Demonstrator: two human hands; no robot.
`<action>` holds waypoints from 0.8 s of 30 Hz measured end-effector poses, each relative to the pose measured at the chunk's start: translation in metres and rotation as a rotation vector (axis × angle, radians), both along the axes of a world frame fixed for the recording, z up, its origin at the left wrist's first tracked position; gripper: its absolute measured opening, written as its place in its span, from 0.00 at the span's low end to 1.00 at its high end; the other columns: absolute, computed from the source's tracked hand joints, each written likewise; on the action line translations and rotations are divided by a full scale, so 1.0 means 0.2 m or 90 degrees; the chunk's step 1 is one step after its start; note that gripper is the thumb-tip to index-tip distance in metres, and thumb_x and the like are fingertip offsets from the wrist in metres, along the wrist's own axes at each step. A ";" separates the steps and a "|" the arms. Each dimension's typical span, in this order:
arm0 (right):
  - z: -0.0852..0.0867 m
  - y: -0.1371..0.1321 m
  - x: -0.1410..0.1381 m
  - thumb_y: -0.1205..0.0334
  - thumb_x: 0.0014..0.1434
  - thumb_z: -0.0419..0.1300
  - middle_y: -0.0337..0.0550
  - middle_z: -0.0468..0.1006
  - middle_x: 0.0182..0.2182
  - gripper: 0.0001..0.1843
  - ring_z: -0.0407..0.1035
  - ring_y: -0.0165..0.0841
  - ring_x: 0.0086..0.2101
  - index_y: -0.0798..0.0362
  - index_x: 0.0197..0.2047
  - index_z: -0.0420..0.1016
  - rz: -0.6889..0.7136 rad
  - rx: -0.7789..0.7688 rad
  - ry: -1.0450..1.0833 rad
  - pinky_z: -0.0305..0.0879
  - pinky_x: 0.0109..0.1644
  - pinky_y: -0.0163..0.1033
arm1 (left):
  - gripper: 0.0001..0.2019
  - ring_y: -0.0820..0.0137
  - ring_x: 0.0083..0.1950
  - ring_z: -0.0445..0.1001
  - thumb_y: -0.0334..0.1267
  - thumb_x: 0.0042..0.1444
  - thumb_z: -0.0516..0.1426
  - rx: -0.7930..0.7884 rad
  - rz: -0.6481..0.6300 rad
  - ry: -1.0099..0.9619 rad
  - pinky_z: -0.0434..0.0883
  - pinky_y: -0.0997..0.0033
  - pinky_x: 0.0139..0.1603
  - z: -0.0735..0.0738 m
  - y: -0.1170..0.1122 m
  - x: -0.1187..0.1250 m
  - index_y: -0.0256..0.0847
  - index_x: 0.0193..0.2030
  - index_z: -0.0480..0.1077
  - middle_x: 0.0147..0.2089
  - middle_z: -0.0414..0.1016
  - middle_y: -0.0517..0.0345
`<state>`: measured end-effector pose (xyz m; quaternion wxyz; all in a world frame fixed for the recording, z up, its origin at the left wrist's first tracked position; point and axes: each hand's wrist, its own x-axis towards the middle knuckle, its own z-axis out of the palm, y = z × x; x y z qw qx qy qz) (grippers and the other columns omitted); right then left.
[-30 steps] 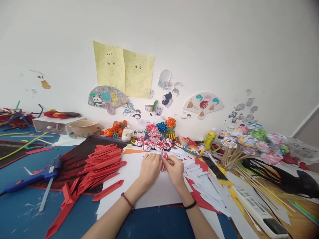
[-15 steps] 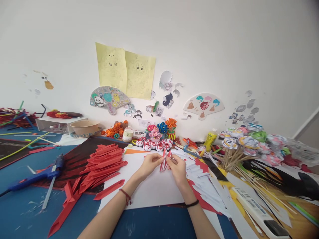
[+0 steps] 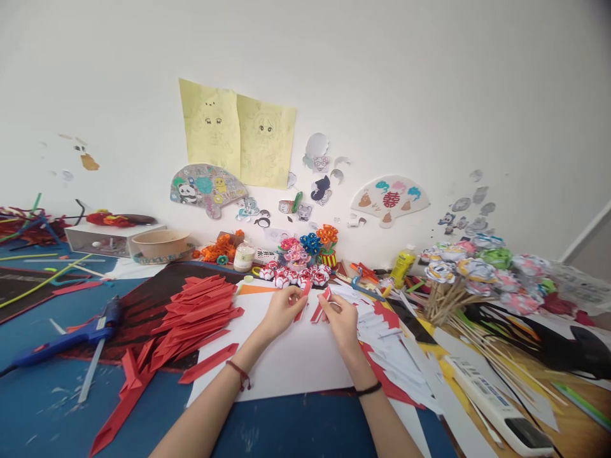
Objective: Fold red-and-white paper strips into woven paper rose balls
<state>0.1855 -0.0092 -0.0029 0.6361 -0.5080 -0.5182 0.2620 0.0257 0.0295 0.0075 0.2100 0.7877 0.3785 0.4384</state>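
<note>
Head view: at your twelve o'clock, red-and-white paper clusters [image 3: 282, 278] look finished; red folded strips [image 3: 198, 312] heaped at nine o'clock and white strips [image 3: 394, 350] at four look unused, so plenty seems left. Your left hand [image 3: 282, 310] pinches a red paper piece [image 3: 299, 313] between thumb and fingers; your right hand [image 3: 342, 316] pinches a red-and-white piece [image 3: 317, 312] at its three o'clock. Both pieces slant past your fingertips, apart.

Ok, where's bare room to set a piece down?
The middle of the white sheet, between the red strips and white strips; also the blue mat below it, between left forearm and right forearm. Crowded: both strip piles and the flowers beyond.
</note>
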 end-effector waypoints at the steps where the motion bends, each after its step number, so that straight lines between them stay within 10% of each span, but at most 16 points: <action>1: 0.00 0.00 0.01 0.44 0.52 0.63 0.33 0.64 0.12 0.21 0.58 0.28 0.16 0.57 0.28 0.74 -0.016 -0.004 0.002 0.53 0.21 0.32 | 0.12 0.70 0.32 0.69 0.40 0.62 0.52 0.033 0.015 0.039 0.63 0.73 0.34 0.01 0.01 -0.02 0.36 0.31 0.71 0.29 0.73 0.57; 9: 0.00 0.00 0.03 0.40 0.50 0.64 0.33 0.65 0.11 0.24 0.58 0.28 0.15 0.57 0.28 0.75 -0.073 -0.021 -0.031 0.52 0.20 0.32 | 0.11 0.63 0.40 0.70 0.28 0.63 0.50 0.311 0.017 0.522 0.61 0.63 0.45 -0.05 0.02 -0.08 0.36 0.34 0.72 0.34 0.74 0.49; 24: 0.00 0.00 0.03 0.42 0.51 0.62 0.37 0.70 0.11 0.22 0.66 0.33 0.15 0.56 0.29 0.77 -0.079 -0.086 -0.119 0.60 0.23 0.35 | 0.11 0.63 0.43 0.70 0.34 0.65 0.51 0.251 0.033 0.483 0.61 0.64 0.45 -0.08 0.04 -0.09 0.40 0.45 0.74 0.37 0.75 0.51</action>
